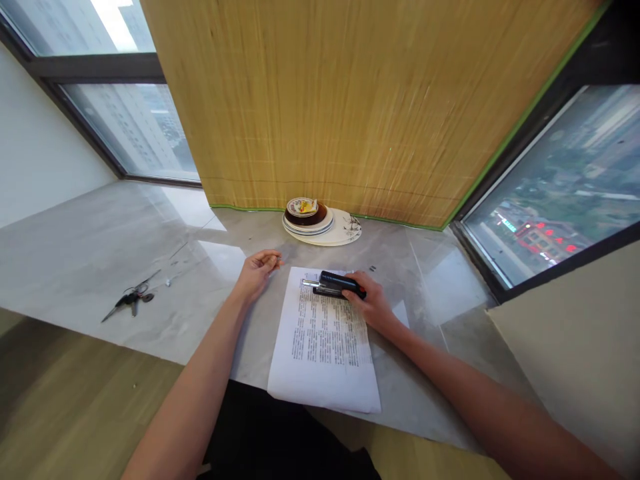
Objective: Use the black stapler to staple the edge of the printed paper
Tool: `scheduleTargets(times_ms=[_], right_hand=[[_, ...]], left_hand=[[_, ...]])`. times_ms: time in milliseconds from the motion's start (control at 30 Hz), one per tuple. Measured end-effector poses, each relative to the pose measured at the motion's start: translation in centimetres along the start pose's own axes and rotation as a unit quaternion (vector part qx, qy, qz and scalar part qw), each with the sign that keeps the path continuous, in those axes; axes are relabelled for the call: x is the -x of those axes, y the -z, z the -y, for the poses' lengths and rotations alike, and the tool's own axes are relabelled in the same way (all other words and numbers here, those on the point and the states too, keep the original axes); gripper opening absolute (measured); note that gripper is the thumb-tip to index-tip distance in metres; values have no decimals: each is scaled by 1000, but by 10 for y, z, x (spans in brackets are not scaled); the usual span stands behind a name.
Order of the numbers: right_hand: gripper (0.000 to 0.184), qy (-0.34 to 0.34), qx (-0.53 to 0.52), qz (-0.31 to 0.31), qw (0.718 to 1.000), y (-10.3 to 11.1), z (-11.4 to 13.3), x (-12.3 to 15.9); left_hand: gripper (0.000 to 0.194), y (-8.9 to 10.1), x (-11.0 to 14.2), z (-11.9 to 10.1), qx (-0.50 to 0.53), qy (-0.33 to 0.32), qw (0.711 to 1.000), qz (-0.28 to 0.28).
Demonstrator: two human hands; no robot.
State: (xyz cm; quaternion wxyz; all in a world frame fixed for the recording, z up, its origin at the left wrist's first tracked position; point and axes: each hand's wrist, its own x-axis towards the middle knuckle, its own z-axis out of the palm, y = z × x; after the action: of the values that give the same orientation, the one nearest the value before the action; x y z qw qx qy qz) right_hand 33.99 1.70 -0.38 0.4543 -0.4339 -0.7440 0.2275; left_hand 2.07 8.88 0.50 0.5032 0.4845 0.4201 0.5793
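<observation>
A black stapler (336,284) lies sideways over the top of the printed sheets (325,347), its silver end pointing left. My right hand (369,296) is wrapped round the stapler's rear end. To the left of the paper, my left hand (260,268) hovers over or rests on the grey ledge with thumb and fingertips pinched together. Whatever sits between those fingertips is too small to make out. The paper's near edge hangs slightly past the ledge's front edge.
Stacked plates (309,220) stand at the back on an oval white board (345,230), against a bamboo blind (350,107). A bunch of keys (133,298) lies at left. Tiny dark pieces (373,269) are right of the paper. Windows flank both sides.
</observation>
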Motion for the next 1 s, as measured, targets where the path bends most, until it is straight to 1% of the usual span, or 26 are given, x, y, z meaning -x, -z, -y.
scheduleTargets(times_ms=[133,233,300,433,533,667,800,933,1000], right_hand=[[21,-20,1,7,1000,0,-3,-2],[22,-22,-4,5,1000,1,-3,-2],[23,-29,-6,0,1000,1,-3,-2],[24,-40,-9,-3,999,2,-4,-2],[24,-32,-13,1,999,2,-4,-2],[21,-12,-13,24,1000,3,-4,-2],[20,-5,-15,29,999,3,-4,-2],[21,-7,-22,22,999,3,-2,-2],[21,-11,-26,19,999,4,-2,-3]], left_hand=[[50,-5,5,-1,-80,-3,996,34],[45,-10,8,-3,-142,-44,987,53],[43,-13,11,-5,-145,-65,985,71],[54,-21,15,-5,-134,-49,980,140],[58,-26,18,0,-156,-46,970,180],[53,-32,21,7,-209,-39,954,213],[50,-35,24,8,-236,-41,942,236],[31,-36,25,6,-259,-40,935,239],[23,-38,25,4,-255,-51,933,249]])
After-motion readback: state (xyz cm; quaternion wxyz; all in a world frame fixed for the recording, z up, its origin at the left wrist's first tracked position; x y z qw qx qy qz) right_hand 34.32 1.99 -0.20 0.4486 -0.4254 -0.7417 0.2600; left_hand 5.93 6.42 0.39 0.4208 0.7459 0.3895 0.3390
